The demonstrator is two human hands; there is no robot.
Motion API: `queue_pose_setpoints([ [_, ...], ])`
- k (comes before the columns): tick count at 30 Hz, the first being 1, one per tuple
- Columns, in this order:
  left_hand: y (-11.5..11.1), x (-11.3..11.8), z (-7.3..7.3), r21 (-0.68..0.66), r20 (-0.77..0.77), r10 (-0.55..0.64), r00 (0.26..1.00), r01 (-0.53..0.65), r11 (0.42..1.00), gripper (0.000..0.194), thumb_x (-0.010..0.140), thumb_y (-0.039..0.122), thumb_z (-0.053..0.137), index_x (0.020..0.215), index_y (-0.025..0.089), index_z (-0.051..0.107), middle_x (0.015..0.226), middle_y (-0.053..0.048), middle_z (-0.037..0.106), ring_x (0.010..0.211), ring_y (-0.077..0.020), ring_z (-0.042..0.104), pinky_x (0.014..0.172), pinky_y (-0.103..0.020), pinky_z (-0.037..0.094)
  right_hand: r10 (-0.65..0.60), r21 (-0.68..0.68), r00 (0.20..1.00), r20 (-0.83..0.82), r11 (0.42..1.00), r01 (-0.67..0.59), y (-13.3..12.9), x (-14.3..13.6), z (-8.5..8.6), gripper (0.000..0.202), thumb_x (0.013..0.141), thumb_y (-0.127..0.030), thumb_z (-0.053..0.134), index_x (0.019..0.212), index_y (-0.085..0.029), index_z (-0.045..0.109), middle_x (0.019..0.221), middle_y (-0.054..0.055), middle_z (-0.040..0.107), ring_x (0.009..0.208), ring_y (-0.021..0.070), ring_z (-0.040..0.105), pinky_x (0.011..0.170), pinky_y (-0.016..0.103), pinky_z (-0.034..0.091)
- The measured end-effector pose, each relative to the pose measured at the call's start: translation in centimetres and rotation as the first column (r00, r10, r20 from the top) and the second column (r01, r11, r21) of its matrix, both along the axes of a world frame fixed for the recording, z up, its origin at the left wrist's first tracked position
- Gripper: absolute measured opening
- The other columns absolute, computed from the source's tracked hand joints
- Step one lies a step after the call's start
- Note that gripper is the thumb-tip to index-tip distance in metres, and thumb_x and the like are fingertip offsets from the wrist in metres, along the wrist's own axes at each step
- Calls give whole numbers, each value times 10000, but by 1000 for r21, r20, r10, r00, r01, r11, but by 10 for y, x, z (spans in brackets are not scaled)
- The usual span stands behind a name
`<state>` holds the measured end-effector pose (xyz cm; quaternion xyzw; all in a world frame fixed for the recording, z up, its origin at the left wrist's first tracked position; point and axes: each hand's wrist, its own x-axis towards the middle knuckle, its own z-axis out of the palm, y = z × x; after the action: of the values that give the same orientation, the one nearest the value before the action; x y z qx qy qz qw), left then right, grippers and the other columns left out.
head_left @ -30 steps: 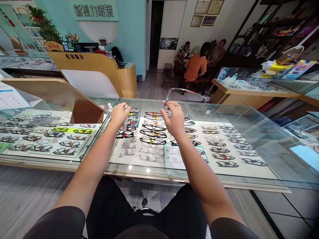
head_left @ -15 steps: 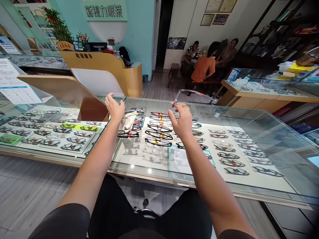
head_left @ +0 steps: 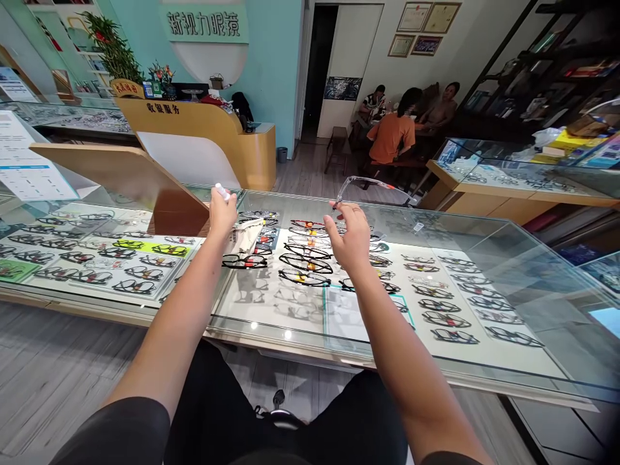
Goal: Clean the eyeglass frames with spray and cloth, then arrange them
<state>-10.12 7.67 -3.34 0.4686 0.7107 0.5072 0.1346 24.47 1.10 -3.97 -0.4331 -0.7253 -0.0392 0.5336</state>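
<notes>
My left hand (head_left: 223, 216) is closed around a small white bottle (head_left: 222, 191), whose end sticks out above the fingers; the rest is hidden. It is above the glass counter, beside a crumpled beige cloth (head_left: 248, 234). In my right hand (head_left: 352, 240) a pair of clear-framed eyeglasses (head_left: 343, 188) is pinched between thumb and fingers, raised above the counter with a temple reaching to the right. Beneath my hands lie black-framed eyeglasses (head_left: 304, 278) in several rows, some with orange or yellow tags.
The glass display counter (head_left: 290, 334) runs across in front of me. A tilted wooden-backed board (head_left: 121, 171) stands on its left, near a printed sign (head_left: 33, 158). Further back are a cashier desk (head_left: 256, 152), a stool (head_left: 338, 147) and seated people.
My left hand has closed and now holds the small white bottle, where before its fingers were apart. My right hand keeps the clear eyeglasses in nearly the same place.
</notes>
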Motion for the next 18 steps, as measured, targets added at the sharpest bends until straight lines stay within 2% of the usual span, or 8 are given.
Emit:
queue_pose_setpoints([
  [2, -8, 15, 10, 128, 94, -192, 977, 180, 975, 189, 1086, 400, 612, 1200, 263, 547, 1221, -104, 745, 1184, -281, 768, 1020, -424, 613, 17, -39, 999, -42, 999, -18, -2, -1, 3, 366, 1110, -464, 627, 1355, -216, 735, 1300, 168, 769, 1012, 298, 731, 983, 498, 615],
  [3, -13, 25, 15, 186, 163, -328, 931, 297, 937, 236, 1078, 464, 618, 1189, 271, 537, 1159, -80, 727, 1113, -255, 772, 951, -393, 624, 31, -58, 997, -64, 998, -35, -3, -1, 4, 369, 1110, -471, 622, 1356, -217, 731, 1302, 167, 768, 1017, 298, 735, 976, 498, 616],
  [5, -26, 46, 24, 259, 295, -576, 763, 516, 816, 377, 1015, 594, 684, 1171, 291, 521, 1030, -37, 666, 989, -224, 742, 866, -367, 627, 81, -89, 991, -108, 992, -91, -5, -4, 6, 367, 1111, -485, 610, 1345, -227, 726, 1304, 162, 776, 1042, 297, 746, 983, 498, 618],
  [7, -40, 66, 31, 290, 379, -707, 598, 648, 704, 487, 949, 716, 722, 1102, 296, 532, 871, -5, 583, 857, -210, 677, 814, -372, 617, 164, -133, 975, -151, 974, -184, -8, -7, 8, 358, 1110, -501, 606, 1322, -238, 723, 1325, 153, 793, 1071, 288, 757, 993, 484, 623],
  [8, -47, 74, 33, 309, 417, -737, 532, 680, 665, 543, 941, 804, 674, 1022, 286, 534, 781, 8, 521, 764, -202, 627, 760, -373, 598, 211, -159, 961, -176, 958, -240, -9, -9, 9, 353, 1108, -512, 608, 1304, -242, 723, 1337, 147, 800, 1080, 280, 761, 992, 473, 626],
  [10, -57, 84, 36, 331, 487, -762, 427, 716, 614, 738, 922, 1001, 459, 813, 272, 477, 622, 34, 366, 571, -173, 467, 607, -361, 505, 298, -214, 926, -234, 913, -348, -12, -13, 10, 348, 1099, -539, 623, 1260, -246, 723, 1355, 134, 810, 1072, 260, 765, 979, 447, 632],
  [13, -62, 89, 37, 324, 551, -772, 317, 771, 548, 894, 830, 1145, 186, 618, 287, 322, 479, 59, 179, 425, -130, 230, 474, -347, 323, 389, -284, 863, -323, 830, -481, -18, -20, 12, 356, 1076, -578, 661, 1208, -253, 720, 1346, 114, 817, 1064, 242, 764, 955, 420, 631],
  [18, -64, 90, 38, 321, 575, -784, 234, 816, 480, 924, 803, 1168, 178, 533, 291, 291, 405, 60, 128, 371, -110, 168, 439, -332, 248, 464, -352, 790, -401, 718, -600, -27, -29, 14, 367, 1053, -595, 701, 1176, -250, 720, 1358, 100, 810, 1020, 215, 733, 913, 390, 602],
])
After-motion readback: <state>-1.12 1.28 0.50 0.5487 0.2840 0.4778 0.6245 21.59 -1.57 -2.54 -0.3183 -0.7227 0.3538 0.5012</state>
